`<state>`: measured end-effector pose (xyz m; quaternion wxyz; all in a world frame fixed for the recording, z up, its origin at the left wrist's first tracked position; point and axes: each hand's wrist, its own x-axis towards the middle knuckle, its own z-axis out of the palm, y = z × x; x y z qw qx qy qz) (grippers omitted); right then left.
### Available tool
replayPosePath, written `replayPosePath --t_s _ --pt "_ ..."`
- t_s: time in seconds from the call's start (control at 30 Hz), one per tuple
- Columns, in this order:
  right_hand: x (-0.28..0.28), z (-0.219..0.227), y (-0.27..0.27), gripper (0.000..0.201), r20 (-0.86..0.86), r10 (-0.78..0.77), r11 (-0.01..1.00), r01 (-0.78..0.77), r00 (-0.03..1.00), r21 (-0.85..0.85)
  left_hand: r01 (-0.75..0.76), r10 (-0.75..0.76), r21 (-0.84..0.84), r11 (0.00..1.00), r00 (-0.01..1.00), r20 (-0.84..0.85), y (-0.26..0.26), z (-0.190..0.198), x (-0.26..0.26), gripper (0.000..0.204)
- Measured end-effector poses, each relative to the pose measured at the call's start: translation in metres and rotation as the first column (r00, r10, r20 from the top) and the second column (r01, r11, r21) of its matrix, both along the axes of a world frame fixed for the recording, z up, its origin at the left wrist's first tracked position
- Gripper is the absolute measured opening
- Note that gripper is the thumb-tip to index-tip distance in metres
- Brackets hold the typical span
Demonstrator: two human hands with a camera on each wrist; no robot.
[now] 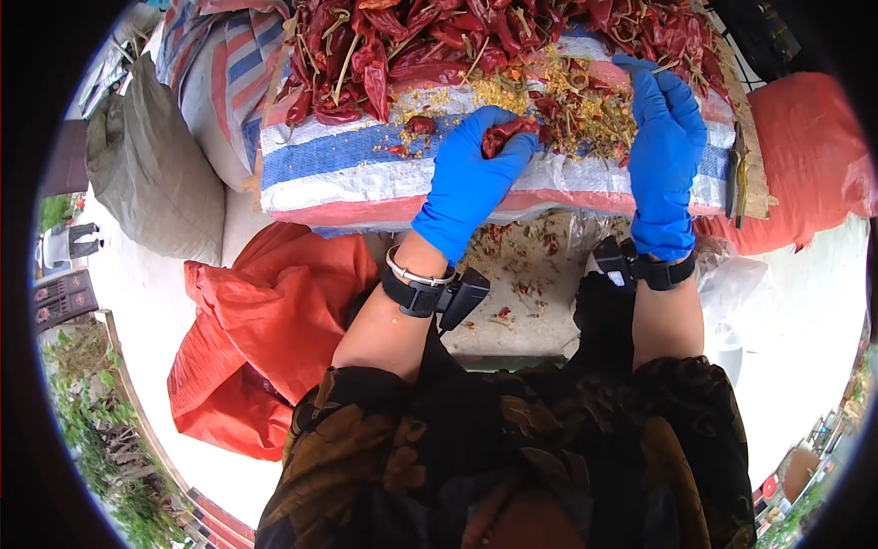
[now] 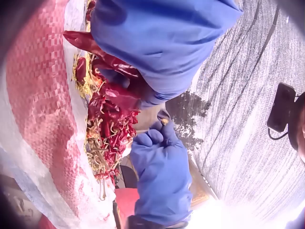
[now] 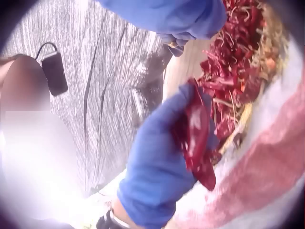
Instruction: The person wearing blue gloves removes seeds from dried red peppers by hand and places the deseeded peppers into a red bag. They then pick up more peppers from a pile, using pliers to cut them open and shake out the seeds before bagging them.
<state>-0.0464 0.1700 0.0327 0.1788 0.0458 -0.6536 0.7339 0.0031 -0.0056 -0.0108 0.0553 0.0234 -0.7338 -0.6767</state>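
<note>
My left hand [image 1: 477, 178], in a blue glove, grips dried red chili peppers [image 3: 196, 129]; in the right wrist view they stick out past the fingers and thumb. To its right my gloved right hand [image 1: 669, 146] is raised over the sack's right part. Its thumb and fingers pinch a small pale chili stem [image 2: 165, 121], most of it hidden by the fingertips. Loose chili seeds and stems [image 1: 594, 119] lie between and beyond the hands. Behind them spreads a heap of dried red chilies [image 1: 439, 41].
A striped woven sack [image 1: 347, 188] forms the work surface. A red bag [image 1: 274, 311] slumps at the lower left, with a grey-green sack [image 1: 155, 165] behind it. Another red sack [image 1: 809, 165] stands at the right. Chili scraps dot the floor [image 1: 512, 311] below.
</note>
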Motion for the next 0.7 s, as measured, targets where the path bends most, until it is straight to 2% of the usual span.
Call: replayPosePath --t_s 0.03,0.07,0.1,0.13,0.17,0.23,0.27,0.33,0.37,0.43,0.5,0.57,0.6,0.67,0.7 --pt "-0.007 -0.005 0.008 0.018 0.002 0.0 1.0 0.0 1.0 0.0 0.0 0.0 0.0 1.0 1.0 0.002 -0.002 0.002 0.001 0.024" --pt "-0.014 -0.014 0.014 0.022 -0.043 -0.075 0.941 0.085 0.996 0.327 -0.075 0.066 0.161 0.984 0.996 0.062 -0.004 0.008 0.001 0.024" --pt "-0.021 -0.025 0.021 0.027 -0.111 -0.129 0.772 0.17 0.985 0.613 -0.156 0.121 0.311 0.937 0.984 0.13 -0.005 0.013 0.001 0.024" --pt "-0.026 -0.034 0.024 0.037 -0.269 -0.144 0.589 0.301 0.952 0.75 -0.16 0.121 0.477 0.864 0.986 0.112 -0.004 0.018 0.0 0.029" --pt "-0.029 -0.042 0.029 0.037 -0.268 -0.148 0.589 0.302 0.952 0.75 -0.157 0.117 0.477 0.865 0.987 0.113 -0.006 0.019 0.001 0.029" --pt "-0.029 -0.039 0.024 0.037 -0.42 -0.032 0.482 0.382 0.907 0.789 -0.177 0.081 0.515 0.839 0.976 0.203 -0.013 0.021 0.001 0.032" --pt "-0.025 -0.039 0.021 0.037 -0.42 -0.027 0.481 0.38 0.907 0.79 -0.18 0.084 0.518 0.836 0.976 0.203 -0.014 0.02 -0.001 0.032" --pt "-0.007 -0.031 0.005 0.031 -0.256 0.19 0.402 0.163 0.948 0.901 -0.181 0.078 0.603 0.777 0.978 0.192 -0.018 0.016 -0.004 0.034" --pt "-0.005 -0.032 0.001 0.031 -0.254 0.193 0.403 0.16 0.948 0.901 -0.184 0.081 0.602 0.777 0.978 0.195 -0.019 0.014 -0.004 0.034" --pt "-0.001 -0.037 -0.003 0.027 -0.111 0.274 0.283 0.03 0.955 0.959 -0.188 0.122 0.578 0.794 0.981 0.151 -0.019 0.011 -0.004 0.032" --pt "-0.001 -0.043 -0.002 0.024 -0.112 0.275 0.283 0.031 0.955 0.959 -0.185 0.125 0.556 0.81 0.982 0.144 -0.013 0.009 -0.003 0.035" --pt "-0.003 -0.042 -0.002 0.021 -0.118 0.271 0.234 0.053 0.955 0.971 -0.181 0.127 0.535 0.825 0.983 0.136 -0.01 0.008 -0.002 0.037" --pt "-0.003 -0.04 -0.002 0.021 -0.118 0.272 0.235 0.053 0.955 0.971 -0.15 0.086 0.493 0.857 0.985 0.151 -0.009 0.008 -0.001 0.039" --pt "-0.002 -0.034 -0.004 0.018 -0.167 0.277 0.337 0.067 0.946 0.939 -0.119 0.047 0.449 0.886 0.985 0.168 -0.006 0.009 0.0 0.04" --pt "-0.001 -0.033 -0.004 0.018 -0.167 0.277 0.339 0.067 0.946 0.939 -0.118 0.057 0.41 0.905 0.986 0.16 -0.004 0.01 0.0 0.039"
